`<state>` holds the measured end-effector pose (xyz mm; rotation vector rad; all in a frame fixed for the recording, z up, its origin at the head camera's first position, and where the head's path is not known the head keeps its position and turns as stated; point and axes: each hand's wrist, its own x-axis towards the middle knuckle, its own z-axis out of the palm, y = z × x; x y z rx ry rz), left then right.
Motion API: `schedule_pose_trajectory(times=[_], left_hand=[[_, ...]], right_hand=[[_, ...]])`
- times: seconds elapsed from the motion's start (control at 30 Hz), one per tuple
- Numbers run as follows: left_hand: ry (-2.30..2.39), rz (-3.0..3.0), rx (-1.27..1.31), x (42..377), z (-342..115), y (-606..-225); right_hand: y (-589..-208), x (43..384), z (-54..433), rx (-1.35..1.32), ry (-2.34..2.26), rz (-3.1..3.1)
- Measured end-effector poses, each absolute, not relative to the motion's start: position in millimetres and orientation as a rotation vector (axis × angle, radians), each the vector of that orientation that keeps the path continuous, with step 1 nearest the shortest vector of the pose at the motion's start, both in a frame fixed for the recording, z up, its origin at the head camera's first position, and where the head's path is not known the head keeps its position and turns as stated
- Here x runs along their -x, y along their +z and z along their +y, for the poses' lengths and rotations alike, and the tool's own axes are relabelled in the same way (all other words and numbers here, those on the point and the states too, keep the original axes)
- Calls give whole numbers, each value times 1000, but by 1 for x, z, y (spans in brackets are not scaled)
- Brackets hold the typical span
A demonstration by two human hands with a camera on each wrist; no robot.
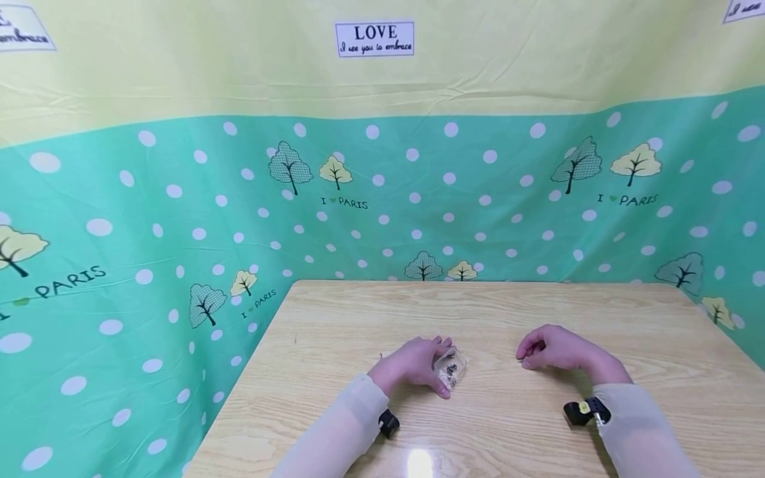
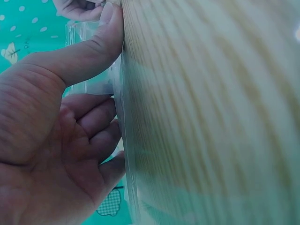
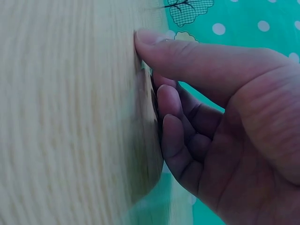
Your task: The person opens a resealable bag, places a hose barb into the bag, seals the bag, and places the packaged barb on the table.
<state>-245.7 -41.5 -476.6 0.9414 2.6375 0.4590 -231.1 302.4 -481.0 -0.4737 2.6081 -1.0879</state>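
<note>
Near the middle of the table, my left hand (image 1: 418,364) grips a small clear plastic box (image 1: 457,362), thumb on the near side and fingers on the far side. Several small dark pieces (image 1: 451,373) lie inside it. The left wrist view shows the see-through wall (image 2: 91,86) of the box between thumb and fingers, low at the tabletop. To the right, my right hand (image 1: 557,348) pinches a tiny shiny piece (image 1: 520,360) between thumb and forefinger, close over the wood. In the right wrist view its other fingers (image 3: 171,136) are curled, and the piece is hidden.
Both hands are over a light wood-grain table (image 1: 358,312). A green and yellow printed curtain (image 1: 448,153) hangs behind its far edge and along the sides. Black wrist cameras (image 1: 388,423) sit under both sleeves. A bright light reflection shows at the near edge.
</note>
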Motion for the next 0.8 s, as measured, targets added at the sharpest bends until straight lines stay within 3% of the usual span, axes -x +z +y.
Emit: schedule_pose_trajectory(times=[0.63,0.8], left_hand=[[469,2631,-914,247,-41,-479],[479,2631,-896,247,-40,-479]], right_hand=[[-475,230,292,400,-1022,2676],[-470,229,277,482,-1110,2649]])
